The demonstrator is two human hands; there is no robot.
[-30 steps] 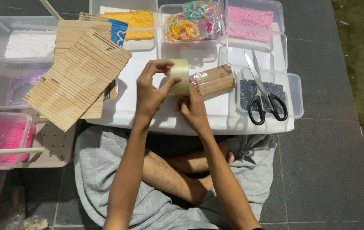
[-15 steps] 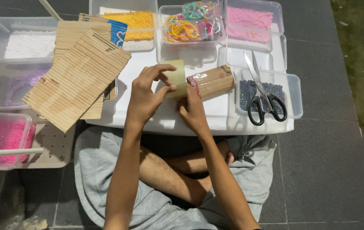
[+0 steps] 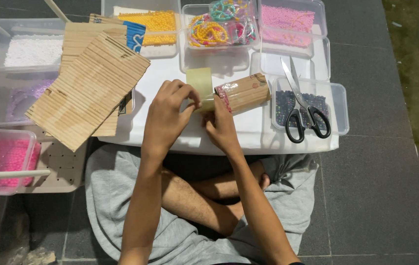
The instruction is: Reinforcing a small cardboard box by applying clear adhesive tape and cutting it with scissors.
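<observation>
On a grey tiled floor, at a low white counter (image 3: 268, 142) crowded with bead trays, the left hand (image 3: 167, 115) pinches a tape roll (image 3: 200, 84) while the right hand (image 3: 220, 125) steadies a bundle of wooden sticks (image 3: 243, 92); loose tape could fold and stick to itself.

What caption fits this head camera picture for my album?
Left hand and right hand stretch clear tape beside a small wrapped bundle, near scissors.

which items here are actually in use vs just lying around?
In use:
left hand
right hand
clear tape strip
wrapped stick bundle

Lying about:
scissors
flat stick panels
bead tubs
bracelets
</observation>
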